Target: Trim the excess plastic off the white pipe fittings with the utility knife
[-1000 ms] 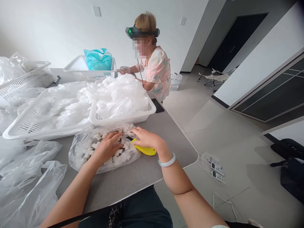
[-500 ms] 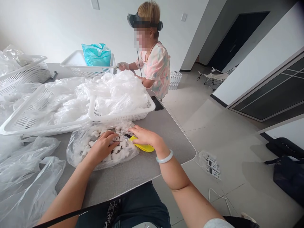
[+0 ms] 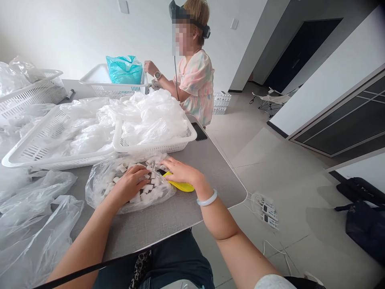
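A clear plastic bag [image 3: 99,178] of small white pipe fittings [image 3: 147,188] lies on the table in front of me. My left hand [image 3: 132,182] rests over the fittings, fingers curved and thumb apart from them; no fitting is plainly gripped. At the bag's right edge, my right hand [image 3: 180,170] has its fingertips and thumb on the plastic film. Beneath that hand lies a yellow tool [image 3: 183,186] with a dark end; its kind is partly hidden by the palm.
White baskets [image 3: 156,147] heaped with clear bags stand behind. Loose plastic bags [image 3: 39,224] cover the left side. A phone [image 3: 199,131] lies near the table's right edge. Across the table, a co-worker [image 3: 195,76] stands beside a basket holding a blue bag [image 3: 124,70].
The co-worker has straightened a little and raised a hand beside the blue bag. My left fingers have shifted slightly over the fittings; my right hand stays at the bag's edge.
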### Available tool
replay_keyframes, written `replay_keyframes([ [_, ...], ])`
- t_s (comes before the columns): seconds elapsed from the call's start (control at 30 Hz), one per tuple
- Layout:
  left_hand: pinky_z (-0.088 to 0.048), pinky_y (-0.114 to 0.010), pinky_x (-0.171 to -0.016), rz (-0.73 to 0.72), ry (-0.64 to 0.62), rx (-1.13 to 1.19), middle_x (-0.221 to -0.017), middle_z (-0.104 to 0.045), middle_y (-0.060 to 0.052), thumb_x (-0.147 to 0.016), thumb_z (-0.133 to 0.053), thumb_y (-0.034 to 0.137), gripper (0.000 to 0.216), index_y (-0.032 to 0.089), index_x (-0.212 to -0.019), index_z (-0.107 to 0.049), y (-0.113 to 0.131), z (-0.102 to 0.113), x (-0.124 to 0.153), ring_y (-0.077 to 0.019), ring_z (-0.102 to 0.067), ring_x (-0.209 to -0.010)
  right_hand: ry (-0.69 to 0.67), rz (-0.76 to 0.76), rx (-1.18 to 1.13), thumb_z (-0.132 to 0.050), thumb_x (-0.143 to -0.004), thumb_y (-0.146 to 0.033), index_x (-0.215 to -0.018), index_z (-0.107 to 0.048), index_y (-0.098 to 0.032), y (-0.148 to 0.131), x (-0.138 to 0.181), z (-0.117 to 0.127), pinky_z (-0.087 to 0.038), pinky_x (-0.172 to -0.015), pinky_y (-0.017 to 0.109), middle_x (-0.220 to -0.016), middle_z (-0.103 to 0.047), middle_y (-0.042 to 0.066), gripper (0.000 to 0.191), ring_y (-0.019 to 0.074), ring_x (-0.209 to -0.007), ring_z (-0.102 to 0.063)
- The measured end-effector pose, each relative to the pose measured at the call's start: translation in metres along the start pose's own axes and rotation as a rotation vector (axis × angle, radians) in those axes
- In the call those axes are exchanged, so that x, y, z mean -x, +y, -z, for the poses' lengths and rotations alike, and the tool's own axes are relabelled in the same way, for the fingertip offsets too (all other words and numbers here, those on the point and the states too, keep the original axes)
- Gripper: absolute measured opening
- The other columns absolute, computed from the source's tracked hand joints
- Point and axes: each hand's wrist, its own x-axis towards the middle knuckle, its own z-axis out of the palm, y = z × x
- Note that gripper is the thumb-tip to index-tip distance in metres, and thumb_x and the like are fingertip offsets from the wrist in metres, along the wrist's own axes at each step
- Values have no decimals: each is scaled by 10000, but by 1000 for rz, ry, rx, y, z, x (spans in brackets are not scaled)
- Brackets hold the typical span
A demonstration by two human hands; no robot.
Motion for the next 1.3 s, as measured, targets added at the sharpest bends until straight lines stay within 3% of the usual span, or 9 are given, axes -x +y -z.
replay_keyframes([
  [0.17,-613,-436,-975,18,-9,-15,-1284,-686,-148,-1012,-403,773,691,247,-1287,-757,-2,2,0,-333,-703,-1111,65,13,-14,-594,-1036,-277,-1425,-626,-196,1,-3,-1,-563,-948,376,-1404,-629,152,399,272,-1185,-681],
  [0.43,-569,-436,-1063,46,-21,39,-1309,-697,-130,-1000,-457,736,622,268,-1265,-771,-12,-2,-2,-338,-690,-1173,232,99,-57,-618,-1033,-240,-1132,-753,-189,12,-19,-10,-546,-890,330,-1197,-737,117,176,230,-1038,-716],
  [0.6,-619,-368,-927,34,0,61,-1311,-712,-126,-953,-526,737,614,266,-1252,-782,-16,1,-4,-320,-725,-1110,290,166,-163,-650,-1010,-189,-982,-769,-164,14,-31,-11,-529,-825,282,-1052,-778,96,125,203,-957,-729],
  [0.7,-632,-335,-819,32,26,62,-1292,-732,-126,-955,-528,699,578,261,-1227,-790,-18,2,-4,-299,-749,-1026,346,179,-164,-630,-1019,-182,-975,-766,-150,8,-38,-11,-519,-795,258,-1023,-785,89,146,186,-934,-728],
  [1.0,-633,-342,-773,27,46,59,-1263,-761,-126,-991,-473,695,566,261,-1138,-806,-11,2,-2,-274,-763,-897,436,242,-158,-637,-1001,-132,-998,-786,-174,-6,-45,-26,-544,-851,277,-1069,-787,85,155,189,-1010,-718],
  [1.2,-620,-337,-864,44,59,81,-1281,-769,-117,-1017,-414,719,602,265,-1190,-770,-2,3,3,-301,-760,-1061,435,249,-110,-615,-1028,-146,-1010,-780,-175,4,-37,-31,-531,-1012,376,-1084,-774,108,169,225,-1142,-663],
  [1.3,-613,-315,-842,26,99,75,-1270,-772,-102,-1042,-396,698,575,292,-1242,-750,10,9,7,-273,-768,-1007,428,309,-20,-582,-1059,-176,-1062,-766,-164,2,-34,-34,-533,-1004,386,-1088,-770,117,185,228,-1140,-644],
])
